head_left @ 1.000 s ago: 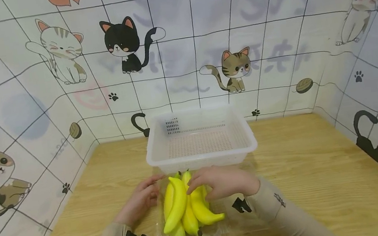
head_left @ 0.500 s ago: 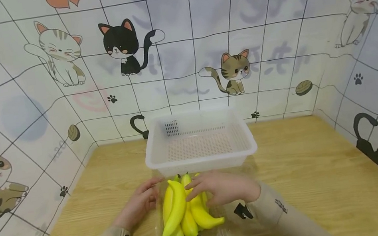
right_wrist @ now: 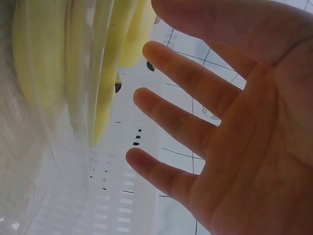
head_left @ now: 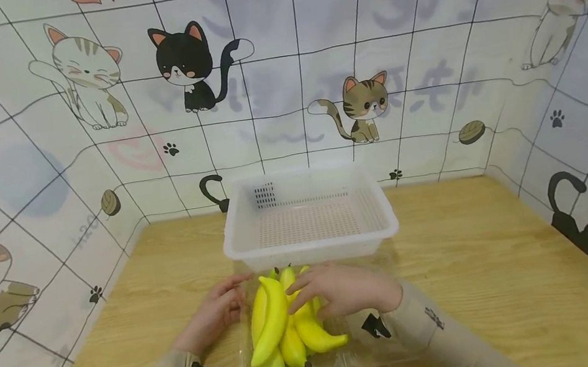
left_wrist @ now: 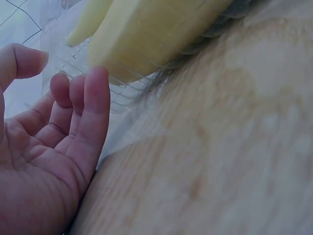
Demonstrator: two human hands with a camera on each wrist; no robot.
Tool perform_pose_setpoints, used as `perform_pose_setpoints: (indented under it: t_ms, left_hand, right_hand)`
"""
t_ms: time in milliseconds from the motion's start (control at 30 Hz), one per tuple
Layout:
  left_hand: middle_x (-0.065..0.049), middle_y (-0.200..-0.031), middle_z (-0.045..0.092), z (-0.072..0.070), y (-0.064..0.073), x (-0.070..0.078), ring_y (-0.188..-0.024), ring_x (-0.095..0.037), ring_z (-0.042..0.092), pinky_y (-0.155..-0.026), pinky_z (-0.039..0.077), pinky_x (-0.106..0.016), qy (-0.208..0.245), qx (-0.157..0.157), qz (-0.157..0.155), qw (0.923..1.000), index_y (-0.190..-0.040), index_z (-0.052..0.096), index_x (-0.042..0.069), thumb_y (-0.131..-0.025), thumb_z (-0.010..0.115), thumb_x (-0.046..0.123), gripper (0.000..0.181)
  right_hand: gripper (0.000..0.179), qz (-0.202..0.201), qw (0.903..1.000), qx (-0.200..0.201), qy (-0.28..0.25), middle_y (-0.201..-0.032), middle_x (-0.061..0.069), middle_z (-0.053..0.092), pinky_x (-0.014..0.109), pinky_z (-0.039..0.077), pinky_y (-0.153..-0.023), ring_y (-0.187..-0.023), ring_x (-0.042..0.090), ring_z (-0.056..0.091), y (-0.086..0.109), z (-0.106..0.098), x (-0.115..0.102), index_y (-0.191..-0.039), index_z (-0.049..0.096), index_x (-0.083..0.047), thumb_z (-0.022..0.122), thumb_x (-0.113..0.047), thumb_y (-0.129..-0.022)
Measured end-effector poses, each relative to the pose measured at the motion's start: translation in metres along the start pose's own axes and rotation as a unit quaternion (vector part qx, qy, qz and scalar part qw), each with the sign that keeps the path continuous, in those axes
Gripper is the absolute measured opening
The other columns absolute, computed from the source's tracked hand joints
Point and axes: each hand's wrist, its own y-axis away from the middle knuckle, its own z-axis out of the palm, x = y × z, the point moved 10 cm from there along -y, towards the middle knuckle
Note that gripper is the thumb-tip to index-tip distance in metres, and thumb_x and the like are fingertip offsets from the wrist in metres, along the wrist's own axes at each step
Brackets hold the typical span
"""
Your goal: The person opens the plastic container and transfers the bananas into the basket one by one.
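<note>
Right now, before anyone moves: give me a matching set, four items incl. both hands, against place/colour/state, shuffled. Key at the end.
Items
1. bananas
2. basket
3. left hand
4. right hand

Place, colour or state
A. white, behind the clear tray, with holes in its floor
B. over the pile of fruit, fingers spread
C. yellow, piled inside the clear tray
D. at the left side of the clear tray

Pairs: 1-C, 2-A, 3-D, 4-B
</note>
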Motion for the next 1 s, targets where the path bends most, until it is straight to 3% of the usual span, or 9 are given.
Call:
perform_pose_setpoints:
  t_ms: [267,567,767,1000]
  left_hand:
    - [-0.006,-0.104,0.050,0.000,0.001,-0.001,-0.072,-0.007,0.052,-0.069,0.052,-0.025,-0.012,0.002,-0.007,0.9999,-0.141,0.035,-0.009,-0.100,0.044,0.005,0.045]
    - [-0.001,-0.093,0.050,-0.001,0.000,0.001,-0.072,-0.008,0.052,-0.068,0.050,-0.024,-0.012,0.010,-0.009,0.9998,-0.142,0.035,-0.008,-0.100,0.046,0.009,0.046]
    - [-0.004,-0.104,0.050,-0.002,0.000,0.000,-0.073,-0.008,0.052,-0.068,0.050,-0.024,-0.013,0.011,-0.014,0.9998,-0.142,0.036,-0.008,-0.100,0.048,0.010,0.048]
    - [-0.001,-0.090,0.050,-0.003,-0.001,0.000,-0.073,-0.009,0.051,-0.067,0.049,-0.024,-0.009,0.010,-0.015,0.9998,-0.142,0.035,-0.008,-0.099,0.049,0.011,0.049]
  right_hand:
    - [0.046,0.009,0.9996,-0.025,0.014,-0.136,-0.008,0.054,0.040,0.033,-0.108,-0.129,0.015,0.045,-0.004,0.007,-0.001,-0.124,0.067,-0.030,0.073,-0.010,-0.083]
    - [0.046,0.011,0.9993,-0.024,0.026,-0.134,-0.008,0.057,0.041,0.033,-0.108,-0.128,0.014,0.047,-0.004,0.008,0.000,-0.122,0.068,-0.030,0.071,-0.008,-0.082]
    - [0.043,0.010,0.9994,-0.031,0.014,-0.131,-0.005,0.059,0.038,0.033,-0.108,-0.128,0.015,0.047,-0.004,0.011,-0.001,-0.118,0.071,-0.027,0.068,-0.003,-0.083]
    - [0.050,0.019,0.9993,-0.032,0.009,-0.133,-0.005,0.057,0.043,0.031,-0.109,-0.130,0.021,0.044,-0.005,0.013,0.001,-0.118,0.071,-0.028,0.066,0.001,-0.078]
